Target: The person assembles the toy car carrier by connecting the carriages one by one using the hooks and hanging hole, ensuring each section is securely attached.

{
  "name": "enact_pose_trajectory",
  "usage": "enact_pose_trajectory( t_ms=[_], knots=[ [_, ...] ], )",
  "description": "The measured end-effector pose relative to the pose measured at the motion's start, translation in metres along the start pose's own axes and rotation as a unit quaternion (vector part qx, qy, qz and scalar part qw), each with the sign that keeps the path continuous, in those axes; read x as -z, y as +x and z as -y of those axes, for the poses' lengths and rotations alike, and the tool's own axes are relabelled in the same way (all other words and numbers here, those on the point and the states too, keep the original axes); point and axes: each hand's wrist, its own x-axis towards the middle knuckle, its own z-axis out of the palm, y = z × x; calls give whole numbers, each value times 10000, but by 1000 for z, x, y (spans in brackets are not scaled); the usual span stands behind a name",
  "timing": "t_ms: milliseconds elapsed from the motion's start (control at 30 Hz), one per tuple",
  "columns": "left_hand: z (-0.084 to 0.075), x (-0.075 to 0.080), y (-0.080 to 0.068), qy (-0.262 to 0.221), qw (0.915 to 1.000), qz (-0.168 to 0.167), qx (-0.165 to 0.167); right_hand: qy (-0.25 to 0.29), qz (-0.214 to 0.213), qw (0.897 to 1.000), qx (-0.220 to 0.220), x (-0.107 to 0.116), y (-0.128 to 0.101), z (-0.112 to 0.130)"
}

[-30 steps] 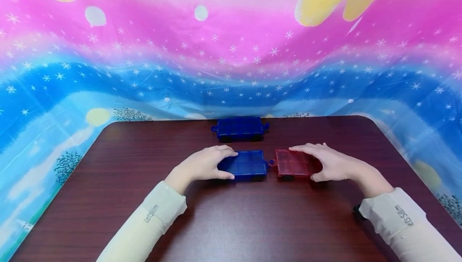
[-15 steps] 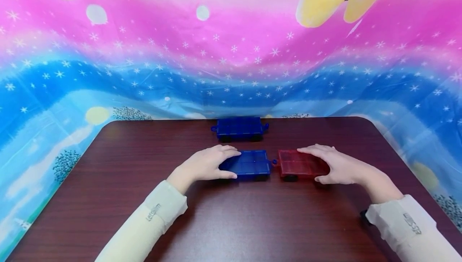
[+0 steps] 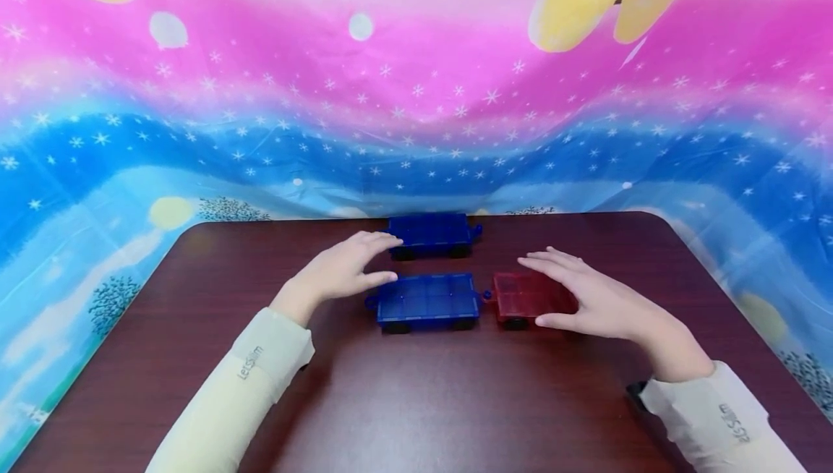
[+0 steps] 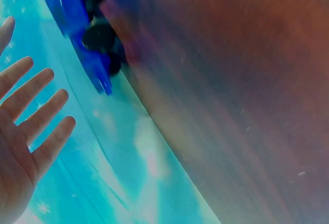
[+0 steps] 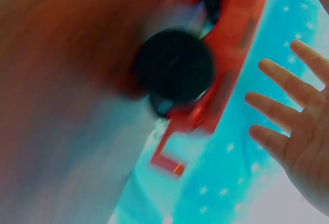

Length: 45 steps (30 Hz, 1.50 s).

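Observation:
On the table a translucent blue toy train car (image 3: 427, 301) and a red toy train car (image 3: 520, 293) stand end to end, their couplers meeting between them. My left hand (image 3: 338, 270) is raised off the near blue car's left end, thumb and fingers spread. Over the red car's right part hovers my right hand (image 3: 599, 299), fingers extended and apart from the car. The left wrist view shows the left palm (image 4: 20, 147) with spread fingers and nothing held. In the right wrist view the right palm (image 5: 313, 136) is likewise bare beside the red car (image 5: 231, 49) and its black wheel.
A second blue toy train car (image 3: 429, 233) stands near the table's back edge, behind the coupled pair. The dark wooden table (image 3: 416, 401) has rounded back corners. A patterned cloth (image 3: 416, 82) hangs behind and around it.
My left hand has let go of the near blue car and moved up and left. My right hand has loosened from the red car and lifted slightly. Both cars stay joined.

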Motion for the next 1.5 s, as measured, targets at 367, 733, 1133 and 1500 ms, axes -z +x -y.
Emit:
enact_pose_trajectory(
  t_ms=[367, 733, 1133, 1500],
  knots=[
    [24, 11, 40, -388, 9988, 107, 296, 441, 381, 9982, 169, -14, 38, 30],
    [28, -7, 73, -672, 9959, 422, 442, 744, 871, 9931, 253, -30, 63, 43],
    [31, -16, 91, -1002, 9901, 701, 695, 864, 1177, 9885, 400, -40, 78, 49],
    [27, -16, 103, -949, 9886, 930, 715, 855, 1227, 9868, 614, -40, 84, 49]
  ],
)
